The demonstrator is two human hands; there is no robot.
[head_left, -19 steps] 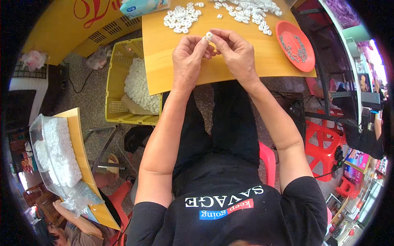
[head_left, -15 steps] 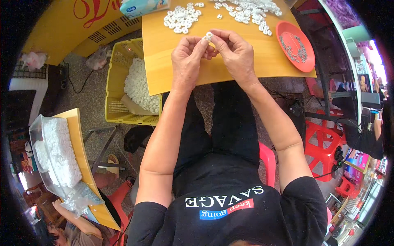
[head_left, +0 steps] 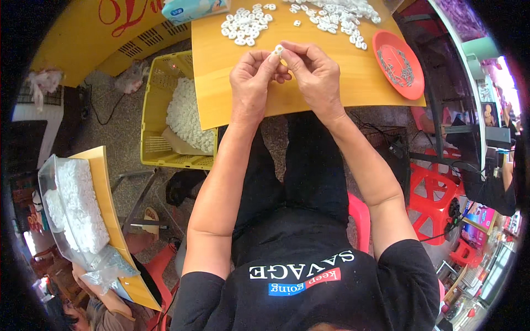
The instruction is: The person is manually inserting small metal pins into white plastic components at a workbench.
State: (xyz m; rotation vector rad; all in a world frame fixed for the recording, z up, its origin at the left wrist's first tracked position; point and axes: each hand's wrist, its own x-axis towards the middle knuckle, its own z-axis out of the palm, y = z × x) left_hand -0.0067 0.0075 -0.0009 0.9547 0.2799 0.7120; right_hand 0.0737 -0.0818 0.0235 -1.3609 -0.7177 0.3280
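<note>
Over the yellow-brown table [head_left: 232, 99], my two hands meet at a small white plastic piece with a round hole [head_left: 279, 49]. Thumb and fingers of my left hand [head_left: 248, 80] pinch its left side. My right hand [head_left: 316, 71] grips it from the right, thumb against it and fingers curled behind. The fingertips partly cover the piece. Beyond my left hand lies a loose group of similar white pieces [head_left: 245, 26]. A larger heap of white pieces [head_left: 338, 21] spreads past my right hand. To the right, a red plate [head_left: 418, 91] holds thin grey metal parts [head_left: 407, 73].
A yellow crate [head_left: 148, 110] full of white pieces stands below the table's left edge. A tissue pack [head_left: 193, 10] lies at the far left. Further left, a clear bin [head_left: 49, 171] rests on a board near a person's arm [head_left: 113, 300]. Red stools [head_left: 430, 193] stand at right.
The white piece is tilted up slightly, its hole showing more plainly between my fingertips. Both hands stay almost in place. At lower left, the other person's arm has shifted.
</note>
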